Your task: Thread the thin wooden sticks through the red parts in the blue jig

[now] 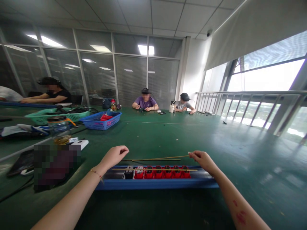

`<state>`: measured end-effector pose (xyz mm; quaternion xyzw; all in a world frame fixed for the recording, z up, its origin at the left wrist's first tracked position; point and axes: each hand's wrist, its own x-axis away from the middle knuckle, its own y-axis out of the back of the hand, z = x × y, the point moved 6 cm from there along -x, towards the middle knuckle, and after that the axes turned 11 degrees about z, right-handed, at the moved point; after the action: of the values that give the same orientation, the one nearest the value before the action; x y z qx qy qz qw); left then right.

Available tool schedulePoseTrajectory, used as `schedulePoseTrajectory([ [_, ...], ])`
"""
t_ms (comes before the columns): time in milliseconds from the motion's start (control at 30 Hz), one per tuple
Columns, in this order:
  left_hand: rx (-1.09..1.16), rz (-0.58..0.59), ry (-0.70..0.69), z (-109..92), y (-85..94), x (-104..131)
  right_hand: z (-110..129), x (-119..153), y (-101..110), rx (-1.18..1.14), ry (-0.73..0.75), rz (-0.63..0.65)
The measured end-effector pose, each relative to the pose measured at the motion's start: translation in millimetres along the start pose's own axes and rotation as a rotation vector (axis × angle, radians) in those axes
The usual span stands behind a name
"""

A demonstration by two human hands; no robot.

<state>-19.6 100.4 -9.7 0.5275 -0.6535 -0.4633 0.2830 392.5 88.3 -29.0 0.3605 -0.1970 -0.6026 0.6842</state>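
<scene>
My right hand (200, 158) pinches the right end of a thin tan stick (160, 158), which slants down to the left behind a long blue tray (155, 183). My left hand (117, 155) is closed above the tray's left part, its fingertips curled together; whether anything is in them is hidden. Close to it begins a second thin stick (168, 160), running roughly level behind the tray. A third stick (192, 170) lies lengthwise across the tray. Under it stands a row of several red holders (158, 175) with dark round tops, and one black holder (129, 174) at the left.
On the left are a blue basket (98, 124) with a red piece inside, a green basket (35, 119), a lidded glass jar (59, 129) and a white device (83, 144). Several people sit around the green table (148, 137), one in purple (145, 102) opposite.
</scene>
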Motion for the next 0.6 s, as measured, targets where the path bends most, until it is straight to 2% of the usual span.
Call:
schedulePoseTrajectory([
  [133,0.054,-0.001,0.014,-9.1,24.2,13.2,5.5,-6.8,-12.6,0.117,0.046,0.11],
  [267,0.031,0.158,-0.024,-27.7,40.8,28.9,18.2,-18.2,-23.2,0.25,0.097,0.192],
  [400,0.021,0.335,-0.039,-46.5,40.8,44.8,30.7,-32.9,-35.0,0.363,0.094,0.253],
  [600,-0.043,0.394,-0.039,-58.4,31.4,54.2,27.3,-45.0,-47.7,0.447,0.082,0.264],
])
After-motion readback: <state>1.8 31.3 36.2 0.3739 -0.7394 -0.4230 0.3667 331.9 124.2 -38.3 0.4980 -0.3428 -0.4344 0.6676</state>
